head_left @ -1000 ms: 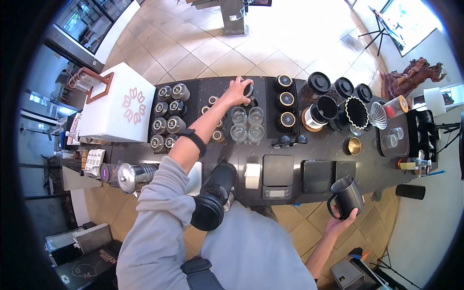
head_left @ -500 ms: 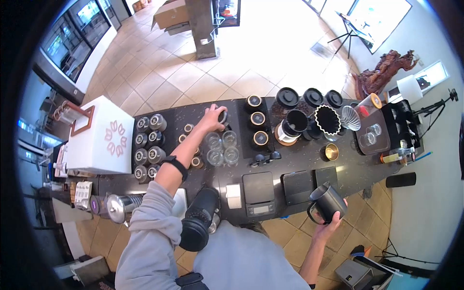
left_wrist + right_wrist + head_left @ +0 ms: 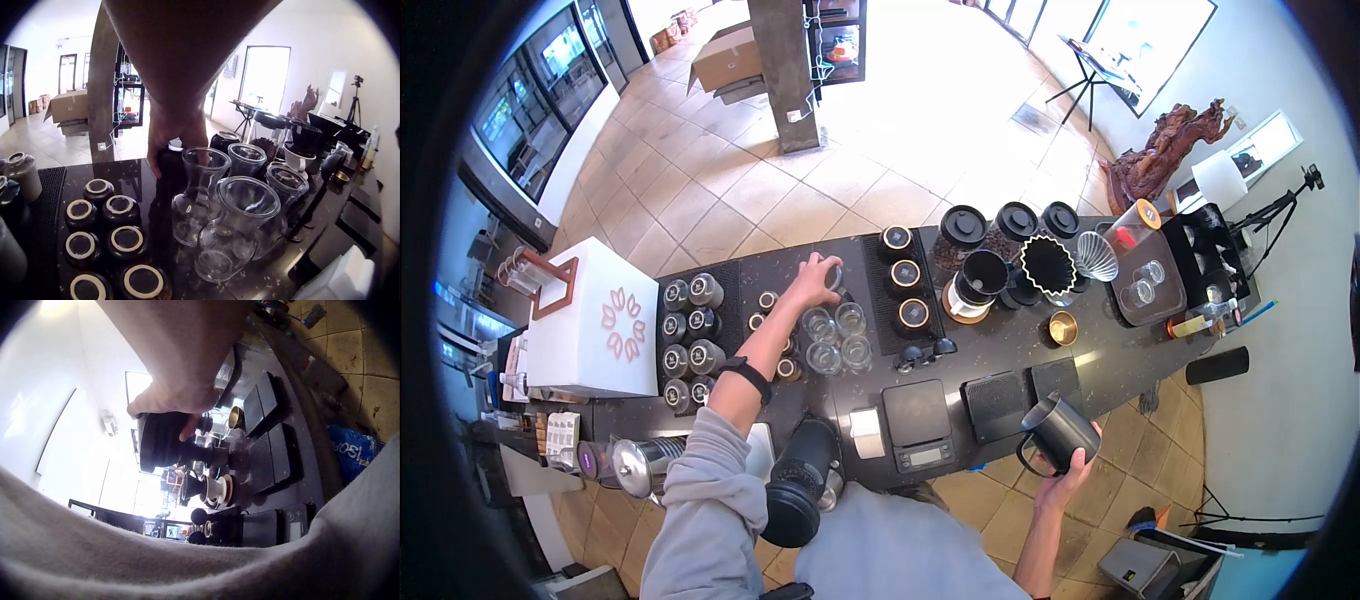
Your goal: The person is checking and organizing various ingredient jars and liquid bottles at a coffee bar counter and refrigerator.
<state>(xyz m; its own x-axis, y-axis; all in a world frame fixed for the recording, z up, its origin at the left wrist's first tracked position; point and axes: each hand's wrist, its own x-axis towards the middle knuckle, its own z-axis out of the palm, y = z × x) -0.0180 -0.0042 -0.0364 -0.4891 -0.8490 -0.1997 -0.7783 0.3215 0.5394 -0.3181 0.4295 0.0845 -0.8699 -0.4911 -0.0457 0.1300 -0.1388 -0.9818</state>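
Note:
My left hand [image 3: 810, 284] reaches to the far side of the counter and grips a dark, round-topped container [image 3: 833, 277] just behind the clear glass carafes [image 3: 838, 335]. In the left wrist view that hand [image 3: 178, 131] comes down over the dark container [image 3: 170, 167], whose exact kind I cannot tell. My right hand [image 3: 1068, 478] holds a black milk pitcher [image 3: 1062, 434] near the counter's front edge, its handle to the left. The right wrist view shows the pitcher [image 3: 164, 442] dark in the fingers. Small dark cups [image 3: 120, 208] stand upside down left of the carafes.
Lidded jars [image 3: 703, 290] and a white box [image 3: 595, 320] stand at left. A black grinder [image 3: 800, 480] and a silver kettle [image 3: 636, 467] are near me. Scales [image 3: 917, 412] lie in front; drippers [image 3: 1048, 265] and bean canisters [image 3: 962, 228] fill the back right. A gold cup [image 3: 1062, 327] stands nearby.
The head view has swung, so the counter sits lower and further left in it. My left hand stays at the dark container, and my right hand keeps holding the pitcher, now slightly more tilted.

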